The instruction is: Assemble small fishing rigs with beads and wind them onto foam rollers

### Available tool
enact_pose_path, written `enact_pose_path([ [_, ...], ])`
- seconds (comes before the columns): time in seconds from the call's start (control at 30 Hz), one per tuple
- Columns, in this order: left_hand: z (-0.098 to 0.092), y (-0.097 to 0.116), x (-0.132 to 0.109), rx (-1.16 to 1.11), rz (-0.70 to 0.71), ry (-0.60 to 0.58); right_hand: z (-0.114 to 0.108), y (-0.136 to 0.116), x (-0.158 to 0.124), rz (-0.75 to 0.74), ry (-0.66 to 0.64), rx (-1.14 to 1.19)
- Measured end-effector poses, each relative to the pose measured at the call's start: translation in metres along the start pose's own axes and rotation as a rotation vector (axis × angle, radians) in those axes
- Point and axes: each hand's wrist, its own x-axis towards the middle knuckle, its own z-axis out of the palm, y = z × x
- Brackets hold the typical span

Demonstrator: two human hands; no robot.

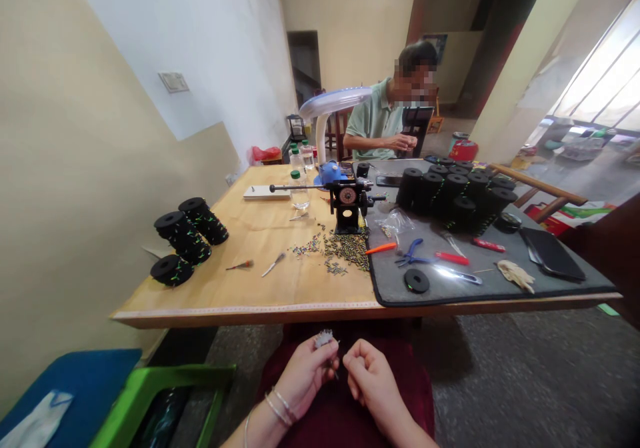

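Over the dark red cloth on my lap, both hands are held close together below the table's front edge. My left hand [313, 368], with bangles at the wrist, pinches a small whitish translucent clump [325, 339] with dark specks; its kind is too small to tell. A thin dark bit shows under those fingers. Beside it, apart by a small gap, my right hand [369, 373] is closed with thumb against forefinger. Whatever it may pinch cannot be made out. Nearest on the wooden table [300, 295] are a heap of tiny striped pieces [350, 251] and two small brushes [273, 264].
A black hand-cranked machine [347, 205] stands mid-table by a lamp [333, 103]. Black foam spools stand left [171, 269] and right [457, 188]. Pliers [414, 253] and red-handled tools [451, 258] lie on the grey mat [395, 291]. A person [377, 125] sits across.
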Motion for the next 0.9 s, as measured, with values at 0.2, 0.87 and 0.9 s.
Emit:
enact_pose_path([
  [0.2, -0.0003, -0.0002, -0.0007, 0.0, 0.0, -0.004, -0.0009, 0.002, 0.0018, 0.013, -0.008, -0.011],
  [0.87, 0.0018, 0.0008, -0.0009, 0.012, 0.01, 0.008, -0.0017, 0.0023, 0.0022, 0.016, -0.002, -0.013],
  [0.9, 0.0019, 0.001, -0.0011, 0.01, 0.01, 0.008, -0.0019, 0.0029, 0.0027, 0.016, -0.004, -0.013],
])
